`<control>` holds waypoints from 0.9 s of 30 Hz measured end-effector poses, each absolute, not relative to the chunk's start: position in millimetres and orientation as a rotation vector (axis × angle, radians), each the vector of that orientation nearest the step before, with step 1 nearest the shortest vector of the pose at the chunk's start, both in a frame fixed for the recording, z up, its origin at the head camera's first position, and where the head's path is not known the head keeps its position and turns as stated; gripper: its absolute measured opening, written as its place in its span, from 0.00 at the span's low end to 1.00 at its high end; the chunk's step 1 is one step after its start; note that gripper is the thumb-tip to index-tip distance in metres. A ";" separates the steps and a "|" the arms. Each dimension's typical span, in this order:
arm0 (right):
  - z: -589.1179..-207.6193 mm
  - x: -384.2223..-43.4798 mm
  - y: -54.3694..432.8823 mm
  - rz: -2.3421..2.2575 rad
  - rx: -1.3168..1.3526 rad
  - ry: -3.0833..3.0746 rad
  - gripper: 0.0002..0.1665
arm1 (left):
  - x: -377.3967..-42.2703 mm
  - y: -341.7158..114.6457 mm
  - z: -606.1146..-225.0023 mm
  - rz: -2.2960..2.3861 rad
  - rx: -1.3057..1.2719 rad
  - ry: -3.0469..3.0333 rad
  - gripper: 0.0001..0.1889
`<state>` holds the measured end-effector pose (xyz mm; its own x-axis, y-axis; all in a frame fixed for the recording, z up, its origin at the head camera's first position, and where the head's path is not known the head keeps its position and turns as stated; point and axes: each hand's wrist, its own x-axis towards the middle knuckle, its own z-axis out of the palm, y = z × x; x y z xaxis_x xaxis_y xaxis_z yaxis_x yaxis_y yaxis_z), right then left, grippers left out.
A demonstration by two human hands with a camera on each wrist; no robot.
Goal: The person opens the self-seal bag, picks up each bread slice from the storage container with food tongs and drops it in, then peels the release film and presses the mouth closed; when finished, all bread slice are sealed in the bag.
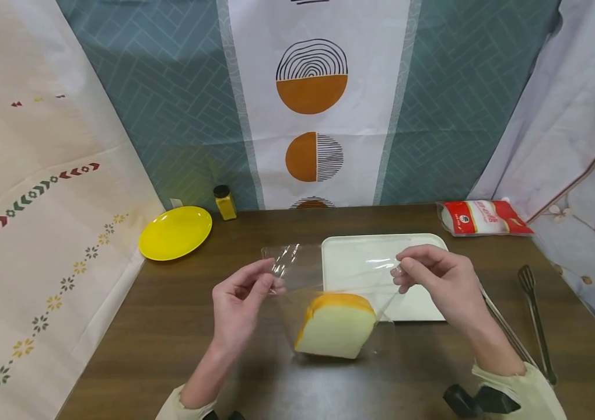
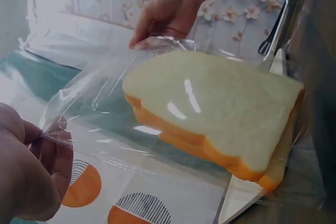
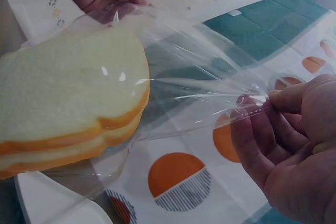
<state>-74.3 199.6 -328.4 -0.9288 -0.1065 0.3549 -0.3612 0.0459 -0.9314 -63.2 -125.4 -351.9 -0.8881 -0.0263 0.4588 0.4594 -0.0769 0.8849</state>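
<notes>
Two bread slices (image 1: 335,326) with orange-brown crusts lie together inside a clear plastic bag (image 1: 300,265). My left hand (image 1: 242,297) pinches the bag's upper left corner between thumb and fingers. At the opposite upper corner, my right hand (image 1: 439,280) pinches the film, which is drawn taut between both hands. In the left wrist view the bread slices (image 2: 210,108) stand tilted in the bag, one behind the other. The right wrist view shows the film gathered to a point at the right hand's fingertips (image 3: 275,98). A white tray (image 1: 352,262) lies behind the bag.
A yellow plate (image 1: 175,233) and a yellow bottle with a black cap (image 1: 225,203) stand at the back left. At the back right lies a red and white packet (image 1: 486,217). Metal tongs (image 1: 507,329) and a dark whisk-like utensil (image 1: 536,321) lie on the right.
</notes>
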 end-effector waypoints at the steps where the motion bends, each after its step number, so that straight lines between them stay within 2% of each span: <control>1: -328.7 -73.6 200.0 1.993 0.481 -2.132 0.07 | -63.3 -125.4 -351.7 -2.044 -0.449 -1.877 0.12; 9: -336.7 -70.6 203.3 1.997 0.504 -2.110 0.09 | -64.5 -127.7 -352.7 -2.101 -0.438 -1.920 0.11; 27: -342.0 -73.9 207.4 2.144 0.644 -1.973 0.15 | -67.7 -129.2 -356.7 -2.163 -0.603 -1.849 0.09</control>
